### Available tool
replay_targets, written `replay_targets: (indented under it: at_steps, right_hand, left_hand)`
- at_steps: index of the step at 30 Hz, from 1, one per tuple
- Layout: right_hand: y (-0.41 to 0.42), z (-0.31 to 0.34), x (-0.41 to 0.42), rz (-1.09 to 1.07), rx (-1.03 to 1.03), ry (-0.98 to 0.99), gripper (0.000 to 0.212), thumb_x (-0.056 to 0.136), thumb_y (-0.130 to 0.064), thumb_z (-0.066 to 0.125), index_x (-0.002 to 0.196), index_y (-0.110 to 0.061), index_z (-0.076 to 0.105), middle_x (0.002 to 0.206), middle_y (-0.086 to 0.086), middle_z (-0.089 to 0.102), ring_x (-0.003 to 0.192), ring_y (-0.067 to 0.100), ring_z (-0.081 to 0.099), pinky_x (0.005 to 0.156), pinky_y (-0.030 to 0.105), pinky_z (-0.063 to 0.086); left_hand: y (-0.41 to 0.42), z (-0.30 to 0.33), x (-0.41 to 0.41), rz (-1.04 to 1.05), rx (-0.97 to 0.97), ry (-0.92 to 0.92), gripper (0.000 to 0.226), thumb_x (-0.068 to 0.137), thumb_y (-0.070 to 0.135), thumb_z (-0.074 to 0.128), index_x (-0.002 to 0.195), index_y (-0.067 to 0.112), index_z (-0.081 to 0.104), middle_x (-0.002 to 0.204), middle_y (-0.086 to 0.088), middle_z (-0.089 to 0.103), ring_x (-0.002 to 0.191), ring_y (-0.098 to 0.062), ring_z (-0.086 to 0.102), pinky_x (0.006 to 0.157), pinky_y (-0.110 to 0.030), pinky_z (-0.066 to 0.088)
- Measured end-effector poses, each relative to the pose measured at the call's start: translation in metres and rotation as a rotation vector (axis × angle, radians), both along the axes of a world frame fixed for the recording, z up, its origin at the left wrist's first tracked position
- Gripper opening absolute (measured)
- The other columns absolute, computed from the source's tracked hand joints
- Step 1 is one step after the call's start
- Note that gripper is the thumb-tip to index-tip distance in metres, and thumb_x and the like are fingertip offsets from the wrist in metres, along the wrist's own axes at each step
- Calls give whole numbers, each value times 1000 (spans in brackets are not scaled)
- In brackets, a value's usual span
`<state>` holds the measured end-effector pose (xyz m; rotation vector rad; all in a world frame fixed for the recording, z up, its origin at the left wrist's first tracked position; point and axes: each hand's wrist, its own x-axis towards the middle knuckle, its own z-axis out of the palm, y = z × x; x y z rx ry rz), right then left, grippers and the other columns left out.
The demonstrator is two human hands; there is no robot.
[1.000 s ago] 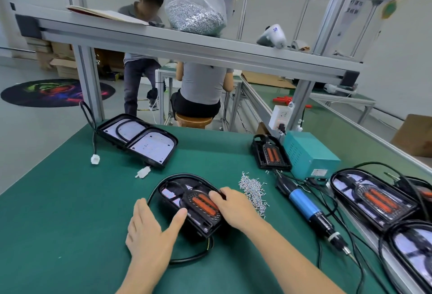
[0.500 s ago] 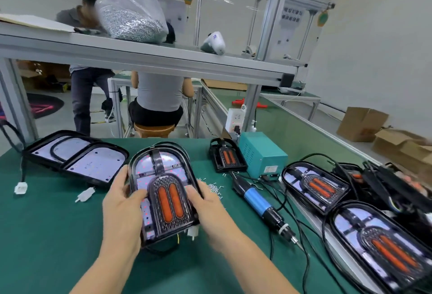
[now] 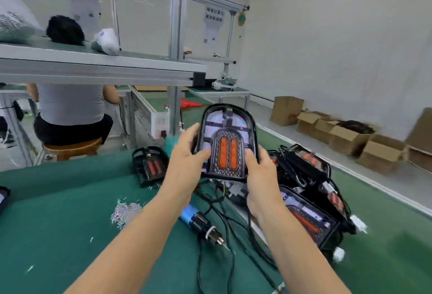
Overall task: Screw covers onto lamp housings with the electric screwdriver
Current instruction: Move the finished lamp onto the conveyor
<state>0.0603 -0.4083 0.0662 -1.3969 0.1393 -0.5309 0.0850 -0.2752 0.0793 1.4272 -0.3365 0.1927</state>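
Lamp unit (image 3: 228, 144) now off the bench and held up face-on between both hands; one second ago it lay flat on the green mat (image 3: 70, 200) under the same fingers. Half a second ago it was tilted up near the bench centre; it has since been carried right, above the pile of similar lamps (image 3: 311, 200).

Left hand (image 3: 187, 156): fingers curled round the left edge, thumb laid across the clear cover. Right hand (image 3: 259, 167): thumb up on the lower right of the cover, fingers behind the housing, gripping.

Electric screwdriver (image 3: 198, 221) lies untouched on the mat below the left wrist, tip pointing right. Loose screws (image 3: 125, 212) in a heap left of the left forearm. Smaller black lamp part (image 3: 150, 166) sits on the mat left of the left fingers.

Judgement: no driving under way. Either this unit is finished and going to the pile, or it is being inspected; screw state not visible, frame blurred
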Motion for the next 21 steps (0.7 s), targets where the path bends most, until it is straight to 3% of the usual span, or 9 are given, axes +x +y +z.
replay_targets:
  at_steps: [4, 6, 13, 16, 18, 19, 21]
  right_hand:
    - [-62, 15, -20, -178, 35, 8, 24, 105, -19, 43, 119, -21, 62, 106, 3, 73, 92, 17, 72, 72, 27, 60]
    - [-90, 13, -36, -268, 49, 21, 24, 105, -20, 43, 119, -21, 62, 106, 4, 73, 93, 21, 71, 78, 36, 60]
    - [-141, -6, -58, -382, -16, 138, 29, 105, -25, 43, 132, -18, 52, 115, 3, 68, 103, 23, 68, 94, 48, 54]
    - [-152, 8, -47, -374, -186, 168, 37, 104, -27, 43, 141, -24, 41, 115, -8, 60, 110, 20, 62, 97, 45, 51]
    - [-160, 25, -28, -344, -243, 209, 38, 104, -23, 43, 141, -19, 41, 122, 0, 58, 113, 24, 60, 98, 47, 50]
    - [-164, 33, -15, -338, -268, 245, 33, 104, -20, 42, 136, -15, 45, 122, 5, 59, 112, 28, 60, 98, 49, 50]
    - [-171, 44, 11, -347, -308, 330, 23, 103, -15, 40, 121, -6, 52, 121, 17, 61, 108, 35, 60, 96, 48, 50]
  left_hand:
    - [-69, 3, -3, -119, 70, -52, 61, 91, -2, 50, 144, 24, 37, 145, 6, 44, 134, -12, 40, 113, -39, 33]
    - [-102, 3, -10, -180, 93, -62, 60, 91, -3, 49, 145, 21, 37, 146, 5, 43, 134, -12, 40, 113, -38, 33]
    - [-160, -22, -17, -309, 100, 67, 60, 93, -1, 48, 146, 25, 35, 146, 7, 43, 132, -13, 42, 109, -38, 38]
    - [-167, -22, -7, -284, 57, 127, 58, 93, 0, 50, 145, 21, 37, 144, 3, 45, 121, -13, 50, 93, -21, 46]
    - [-170, -14, 7, -267, 40, 149, 58, 93, 1, 53, 146, 18, 36, 143, 2, 45, 107, -8, 53, 74, -6, 44]
    - [-171, -8, 14, -272, 34, 165, 59, 93, 3, 54, 147, 18, 34, 144, 2, 42, 109, -8, 50, 76, -6, 43]
    - [-173, 1, 33, -287, 43, 205, 62, 93, 6, 55, 148, 20, 30, 150, 1, 35, 122, -14, 43, 92, -20, 37]
